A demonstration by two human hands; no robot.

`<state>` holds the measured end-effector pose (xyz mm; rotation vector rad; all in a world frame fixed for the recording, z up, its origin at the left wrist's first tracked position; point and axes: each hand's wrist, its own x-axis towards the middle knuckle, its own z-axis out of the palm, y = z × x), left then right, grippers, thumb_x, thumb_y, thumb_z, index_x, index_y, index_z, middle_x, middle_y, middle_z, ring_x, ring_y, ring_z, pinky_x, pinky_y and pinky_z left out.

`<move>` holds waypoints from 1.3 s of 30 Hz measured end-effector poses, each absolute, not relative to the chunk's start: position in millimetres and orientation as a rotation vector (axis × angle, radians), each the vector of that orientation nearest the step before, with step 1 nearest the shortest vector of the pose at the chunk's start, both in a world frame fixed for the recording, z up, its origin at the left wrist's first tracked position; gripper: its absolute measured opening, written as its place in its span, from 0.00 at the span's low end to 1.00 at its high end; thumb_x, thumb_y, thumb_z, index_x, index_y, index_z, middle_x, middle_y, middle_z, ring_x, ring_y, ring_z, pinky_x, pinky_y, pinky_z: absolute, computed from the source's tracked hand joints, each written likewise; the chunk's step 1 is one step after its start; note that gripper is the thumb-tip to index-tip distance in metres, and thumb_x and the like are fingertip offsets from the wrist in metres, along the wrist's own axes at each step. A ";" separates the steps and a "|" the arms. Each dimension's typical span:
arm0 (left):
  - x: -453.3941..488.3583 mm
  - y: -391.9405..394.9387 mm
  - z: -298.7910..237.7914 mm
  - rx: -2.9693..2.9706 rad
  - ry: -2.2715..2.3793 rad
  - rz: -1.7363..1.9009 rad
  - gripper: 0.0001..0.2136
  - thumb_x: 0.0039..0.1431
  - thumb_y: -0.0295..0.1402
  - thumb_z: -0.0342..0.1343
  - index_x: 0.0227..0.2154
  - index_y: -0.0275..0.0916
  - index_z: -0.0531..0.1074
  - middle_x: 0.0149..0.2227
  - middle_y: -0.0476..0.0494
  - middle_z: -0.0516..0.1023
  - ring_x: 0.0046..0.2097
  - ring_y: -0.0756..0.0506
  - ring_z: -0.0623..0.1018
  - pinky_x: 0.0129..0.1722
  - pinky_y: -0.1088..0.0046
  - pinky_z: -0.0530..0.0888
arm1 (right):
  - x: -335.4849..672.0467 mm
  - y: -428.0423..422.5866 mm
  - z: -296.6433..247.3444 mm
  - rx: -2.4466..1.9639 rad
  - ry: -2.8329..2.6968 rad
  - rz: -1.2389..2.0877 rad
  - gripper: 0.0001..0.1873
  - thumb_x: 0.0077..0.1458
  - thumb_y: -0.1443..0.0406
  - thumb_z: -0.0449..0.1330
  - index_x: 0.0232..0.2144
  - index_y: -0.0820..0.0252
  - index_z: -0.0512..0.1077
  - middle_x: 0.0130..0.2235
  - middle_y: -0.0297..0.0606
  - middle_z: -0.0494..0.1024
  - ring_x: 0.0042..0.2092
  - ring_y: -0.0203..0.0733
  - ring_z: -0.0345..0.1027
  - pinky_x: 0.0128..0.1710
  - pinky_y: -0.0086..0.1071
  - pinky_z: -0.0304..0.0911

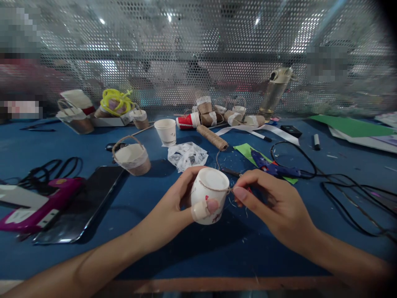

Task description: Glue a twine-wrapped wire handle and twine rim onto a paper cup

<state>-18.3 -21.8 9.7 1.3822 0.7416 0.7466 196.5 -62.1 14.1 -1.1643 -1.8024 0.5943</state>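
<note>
Perforated metal screen (198, 37) fills the top of the head view, and below it spreads a blue tabletop (173, 260) crowded with craft materials. At the centre, slightly low in the frame, is the white paper cup (213, 200), tilted toward the camera with one pale end facing up (whether base or mouth, I cannot tell). The left hand (176, 200) is wrapped around its side, with the thumb, which wears a pale strip (199, 211), pressed across the front. Brown twine (214, 188) circles the cup near the upward end and reaches the right hand (276, 203), whose thumb and forefinger pinch it close beside the cup wall.

Above the cup lie the twine spool (212, 138), on its side, and a crumpled heap of white lace (187, 157). A second white cup (165, 131) stands left of the spool, and a handled basket (133, 159) sits left of the lace. At the left edge, a magenta glue gun (58, 203) overlaps a dark phone (88, 203). Right of centre, a blue glue gun (273, 167) rests over green paper (248, 152). Toward the upper right, a clear bottle (273, 94) leans near the screen.
</note>
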 end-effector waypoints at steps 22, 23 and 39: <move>-19.1 -22.4 8.6 1.352 0.706 0.709 0.18 0.59 0.32 0.64 0.50 0.47 0.68 0.49 0.48 0.73 0.50 0.45 0.73 0.49 0.74 0.73 | 195.0 -60.6 13.3 -1.167 -1.838 0.507 0.04 0.61 0.66 0.60 0.32 0.57 0.72 0.29 0.29 0.74 0.29 0.33 0.67 0.30 0.27 0.62; -19.1 -22.5 8.4 1.353 0.701 0.710 0.17 0.59 0.32 0.63 0.50 0.47 0.69 0.49 0.48 0.73 0.50 0.45 0.73 0.49 0.74 0.73 | 195.2 -60.6 13.2 -1.166 -1.838 0.508 0.04 0.61 0.66 0.60 0.32 0.57 0.72 0.29 0.29 0.74 0.29 0.33 0.67 0.30 0.27 0.62; -22.6 -19.4 8.1 1.367 0.649 0.629 0.20 0.61 0.36 0.62 0.54 0.48 0.66 0.50 0.48 0.72 0.51 0.45 0.72 0.48 0.75 0.72 | 194.8 -60.1 12.0 -1.130 -1.820 0.558 0.05 0.61 0.67 0.61 0.30 0.59 0.71 0.28 0.28 0.72 0.29 0.29 0.65 0.30 0.24 0.59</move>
